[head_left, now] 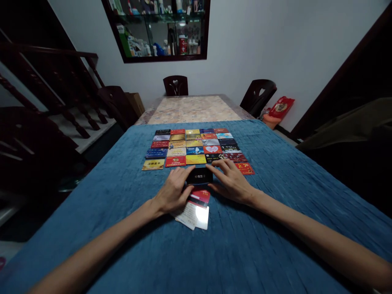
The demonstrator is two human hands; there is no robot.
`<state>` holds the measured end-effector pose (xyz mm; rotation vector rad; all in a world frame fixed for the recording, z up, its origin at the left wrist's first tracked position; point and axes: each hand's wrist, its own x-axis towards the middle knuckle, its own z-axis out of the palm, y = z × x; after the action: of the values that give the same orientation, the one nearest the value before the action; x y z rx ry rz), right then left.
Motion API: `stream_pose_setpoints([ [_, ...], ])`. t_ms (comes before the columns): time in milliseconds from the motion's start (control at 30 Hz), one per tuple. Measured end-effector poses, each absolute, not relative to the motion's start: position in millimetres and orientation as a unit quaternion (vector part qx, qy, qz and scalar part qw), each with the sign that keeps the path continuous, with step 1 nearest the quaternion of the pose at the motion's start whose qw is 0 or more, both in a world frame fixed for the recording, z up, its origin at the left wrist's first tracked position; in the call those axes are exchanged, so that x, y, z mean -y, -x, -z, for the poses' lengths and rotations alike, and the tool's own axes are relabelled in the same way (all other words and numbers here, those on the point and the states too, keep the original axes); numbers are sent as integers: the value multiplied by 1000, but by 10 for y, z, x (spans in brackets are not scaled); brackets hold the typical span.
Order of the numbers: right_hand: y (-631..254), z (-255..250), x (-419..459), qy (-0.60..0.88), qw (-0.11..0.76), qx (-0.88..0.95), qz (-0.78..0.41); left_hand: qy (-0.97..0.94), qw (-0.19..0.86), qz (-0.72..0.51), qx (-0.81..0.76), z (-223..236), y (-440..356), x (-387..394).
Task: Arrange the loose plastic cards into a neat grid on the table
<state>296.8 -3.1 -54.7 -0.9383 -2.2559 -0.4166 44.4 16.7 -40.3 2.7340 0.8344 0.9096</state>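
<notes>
Between my two hands is a black card (199,176) with pale lettering, pinched at its left end by my left hand (175,188) and at its right end by my right hand (230,179). Beyond it, several colourful cards lie side by side in rows, among them a yellow card (196,159), a red card (175,161) and a gold card (153,164). Under and in front of the black card lie a few loose cards: a red card (200,196) with a dark stripe and white cards (192,215), partly hidden by my left hand.
A blue cloth (122,220) covers the near part of the table, and the bare patterned tabletop (192,108) shows beyond. Dark chairs (259,96) stand around it. A red bag (281,108) sits on the right, and a railing (61,94) runs along the left.
</notes>
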Motion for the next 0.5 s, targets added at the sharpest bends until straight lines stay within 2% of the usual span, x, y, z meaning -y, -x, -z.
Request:
stream_pose_setpoints([
  [500,-3489,455,-90,383,310,861,126,-908,98,-277,-300,301,-961,-438],
])
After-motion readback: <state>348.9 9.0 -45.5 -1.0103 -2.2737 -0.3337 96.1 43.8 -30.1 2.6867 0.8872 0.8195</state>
